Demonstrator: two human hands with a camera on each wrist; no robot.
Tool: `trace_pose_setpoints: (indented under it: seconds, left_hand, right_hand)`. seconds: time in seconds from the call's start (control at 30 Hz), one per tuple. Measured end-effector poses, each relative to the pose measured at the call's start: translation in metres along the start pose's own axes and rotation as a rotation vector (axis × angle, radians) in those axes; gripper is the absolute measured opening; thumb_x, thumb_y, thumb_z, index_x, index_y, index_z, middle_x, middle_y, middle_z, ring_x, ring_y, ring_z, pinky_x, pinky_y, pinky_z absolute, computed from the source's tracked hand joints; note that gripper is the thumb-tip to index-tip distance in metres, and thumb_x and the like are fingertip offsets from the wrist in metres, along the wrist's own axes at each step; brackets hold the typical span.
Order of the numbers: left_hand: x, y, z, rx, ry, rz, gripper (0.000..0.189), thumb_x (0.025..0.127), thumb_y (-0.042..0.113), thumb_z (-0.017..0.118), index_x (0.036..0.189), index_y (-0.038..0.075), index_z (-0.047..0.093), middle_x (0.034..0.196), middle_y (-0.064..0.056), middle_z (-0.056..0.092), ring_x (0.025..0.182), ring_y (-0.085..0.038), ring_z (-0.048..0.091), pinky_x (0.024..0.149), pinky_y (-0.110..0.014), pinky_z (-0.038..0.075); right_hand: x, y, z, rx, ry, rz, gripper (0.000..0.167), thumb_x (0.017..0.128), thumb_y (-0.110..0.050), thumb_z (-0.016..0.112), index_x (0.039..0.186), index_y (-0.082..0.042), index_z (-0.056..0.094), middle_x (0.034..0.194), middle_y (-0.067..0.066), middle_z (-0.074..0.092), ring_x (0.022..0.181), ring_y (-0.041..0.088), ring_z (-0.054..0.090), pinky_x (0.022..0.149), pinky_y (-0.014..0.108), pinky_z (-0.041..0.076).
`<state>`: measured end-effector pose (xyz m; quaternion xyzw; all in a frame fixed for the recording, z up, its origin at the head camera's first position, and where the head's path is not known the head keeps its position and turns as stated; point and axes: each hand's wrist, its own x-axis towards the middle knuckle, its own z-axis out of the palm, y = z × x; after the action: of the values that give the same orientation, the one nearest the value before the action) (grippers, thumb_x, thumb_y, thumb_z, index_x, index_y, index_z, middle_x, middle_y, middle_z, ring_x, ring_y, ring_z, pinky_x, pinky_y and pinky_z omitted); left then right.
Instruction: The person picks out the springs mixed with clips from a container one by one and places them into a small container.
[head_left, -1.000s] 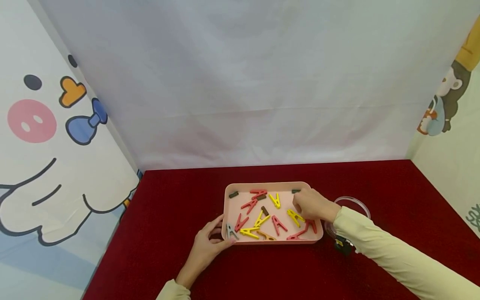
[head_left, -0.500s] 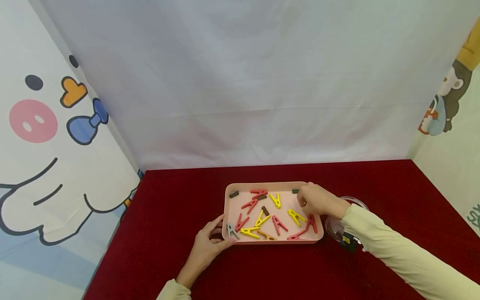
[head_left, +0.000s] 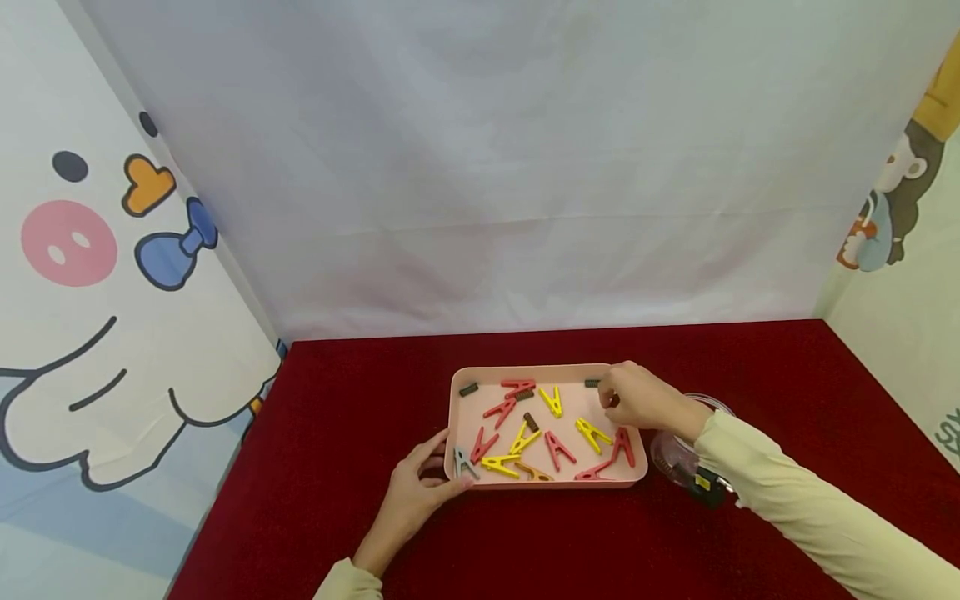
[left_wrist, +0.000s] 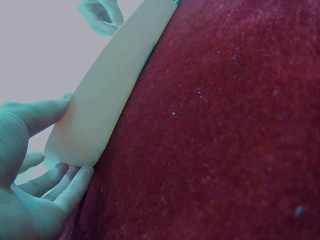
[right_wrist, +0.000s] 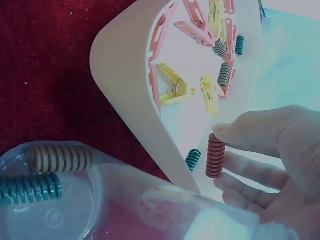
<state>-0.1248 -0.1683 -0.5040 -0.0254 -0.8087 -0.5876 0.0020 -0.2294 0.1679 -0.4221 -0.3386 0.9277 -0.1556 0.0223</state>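
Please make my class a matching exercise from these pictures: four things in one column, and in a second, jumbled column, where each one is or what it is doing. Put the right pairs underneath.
Column one
1. Left hand
2. Reddish spring
3. Clear container
4. Grey-blue peg

Column two
A. Lying inside the pink tray
B. Pinched in the right hand
C. Gripping the tray's near left corner
D. Beside the tray, with a green spring inside

Right pairs: 1-C, 2-B, 3-D, 4-A
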Motion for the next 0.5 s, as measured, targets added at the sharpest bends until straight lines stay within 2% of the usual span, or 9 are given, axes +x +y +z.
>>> trace_pose_setpoints:
  seconds: [0.5]
  left_hand:
    - [-0.0009,0.0015,-0.0004,-0.006,0.000,0.006,0.074,0.073,0.018,0.083,0.138,0.011,0.049,0.118,-0.010,0.056,0.103,-0.024,0.057,0.074,-0.024,0.052]
  right_hand:
    - [-0.0072,0.0026,-0.0031,0.011,0.114,-0.016,0.017,0.070,0.002,0.072,0.062,-0.010,0.065,0.067,-0.001,0.056,0.063,0.015,0.052,0.054,0.024,0.043]
